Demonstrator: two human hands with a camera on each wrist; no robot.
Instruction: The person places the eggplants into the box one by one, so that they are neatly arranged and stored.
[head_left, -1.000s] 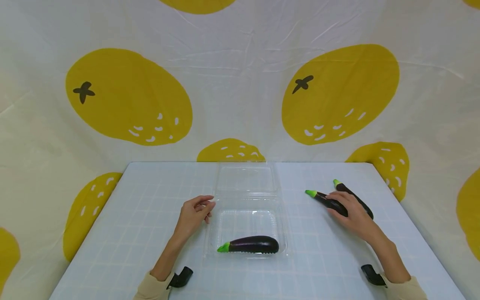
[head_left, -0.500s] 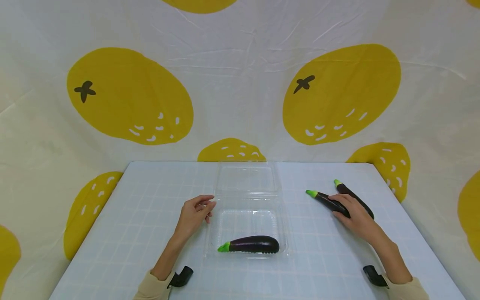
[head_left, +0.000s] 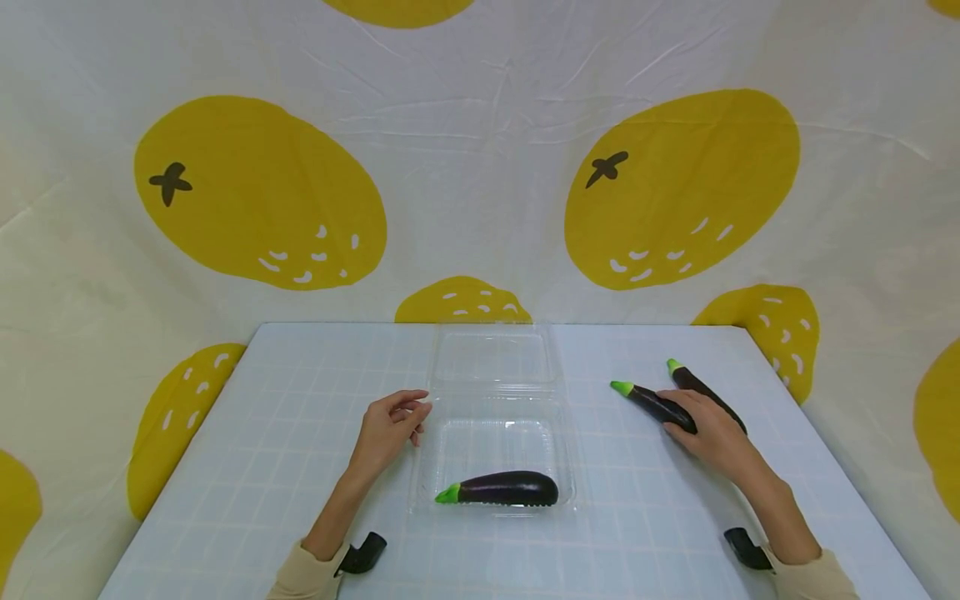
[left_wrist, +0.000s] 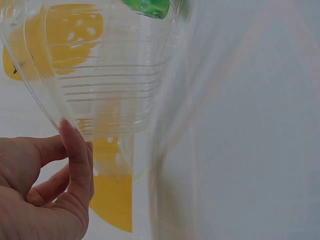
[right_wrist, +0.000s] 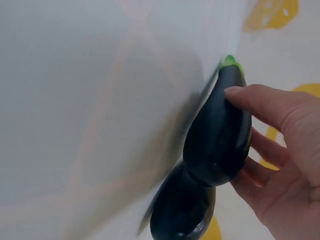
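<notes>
On the right, my right hand (head_left: pixel 708 429) grips an eggplant (head_left: pixel 645 402) with a green cap, thumb on the near side and fingers over the far side. The right wrist view shows this dark eggplant (right_wrist: pixel 218 130) close to the table, the thumb across its upper part. A second eggplant (head_left: pixel 701 387) lies just behind, partly hidden by the hand. My left hand (head_left: pixel 386 433) is at the left edge of an open clear plastic clamshell container (head_left: pixel 491 408); in the left wrist view its thumb and finger pinch the rim. A third eggplant (head_left: pixel 510 489) lies in the container's near part.
The container's hinged lid (head_left: pixel 491 354) is folded back toward the far table edge. A pale checked cloth covers the table (head_left: pixel 285 467). Behind it hangs a whitish curtain (head_left: pixel 465 183) with large yellow fruit prints.
My right hand stays on the same eggplant, which has barely shifted. The left hand, the container and the other eggplants look the same.
</notes>
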